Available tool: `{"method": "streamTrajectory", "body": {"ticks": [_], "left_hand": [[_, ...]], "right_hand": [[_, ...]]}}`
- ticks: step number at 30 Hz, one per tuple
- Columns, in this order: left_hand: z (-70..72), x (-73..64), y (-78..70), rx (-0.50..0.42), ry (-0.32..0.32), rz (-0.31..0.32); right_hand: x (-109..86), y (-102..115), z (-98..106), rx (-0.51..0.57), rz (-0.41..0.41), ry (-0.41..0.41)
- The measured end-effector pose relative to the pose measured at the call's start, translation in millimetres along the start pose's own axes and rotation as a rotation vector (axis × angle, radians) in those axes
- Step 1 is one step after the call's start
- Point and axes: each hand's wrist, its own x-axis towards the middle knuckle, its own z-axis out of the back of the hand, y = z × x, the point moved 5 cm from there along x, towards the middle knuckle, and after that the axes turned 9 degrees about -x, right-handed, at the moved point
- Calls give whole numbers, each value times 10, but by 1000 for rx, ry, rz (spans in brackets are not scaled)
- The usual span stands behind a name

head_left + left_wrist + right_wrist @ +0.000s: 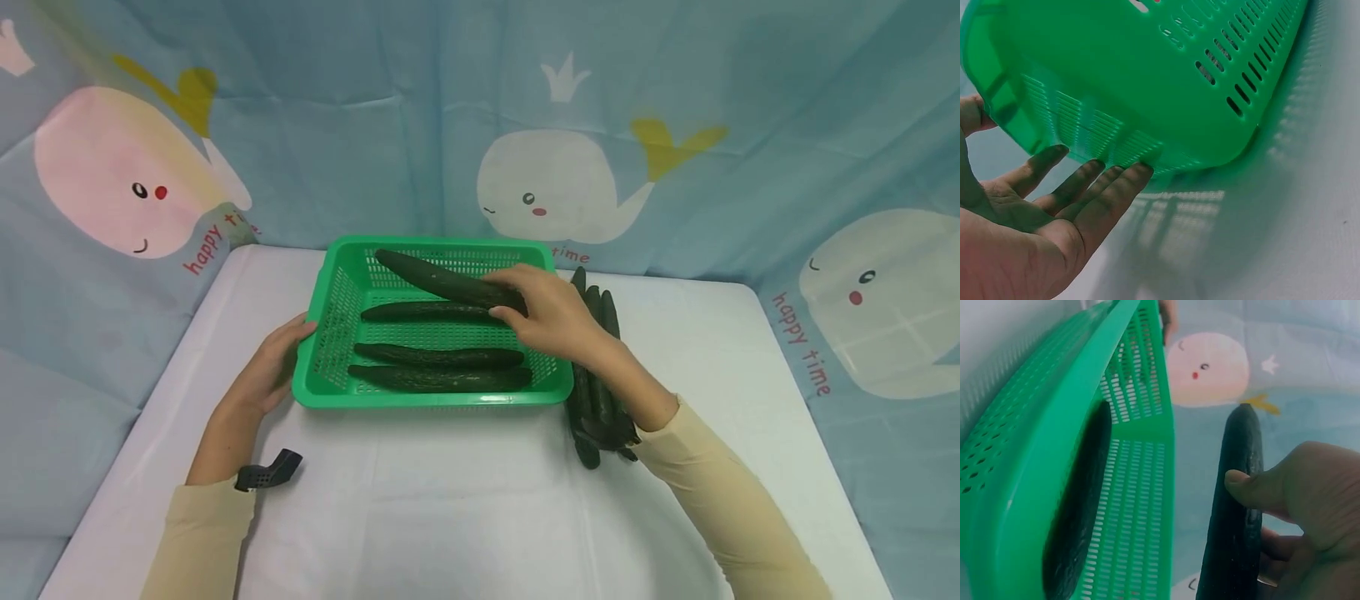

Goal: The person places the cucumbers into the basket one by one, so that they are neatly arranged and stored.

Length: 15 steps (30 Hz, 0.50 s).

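Observation:
My right hand (551, 312) grips a dark green cucumber (431, 275) by its right part, over the back of the green plastic basket (431, 400). In the right wrist view, the thumb lies across the held cucumber (1235, 544) and the fingers wrap behind it. Three more cucumbers lie lengthwise in the basket: one cucumber (420, 312) towards the back, and a pair (442, 379) near the front wall. At the basket's left end is my left hand (273, 358). Its fairly straight fingers (1110, 194) touch the slotted outer wall, with the thumb at the rim.
Several cucumbers (603, 408) are piled on the white-covered table (450, 500), right beside the basket and partly under my right forearm. A blue curtain (420, 167) with whale prints hangs behind and at both sides. A dark band (266, 473) circles my left wrist.

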Motion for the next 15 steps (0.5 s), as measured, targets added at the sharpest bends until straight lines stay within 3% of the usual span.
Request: {"method": "streamTrajectory", "body": {"ticks": [15], "left_hand": [[-12,29,24,25,-41,33]], "right_hand": [[217,167,-213,-65,70,88]]}}
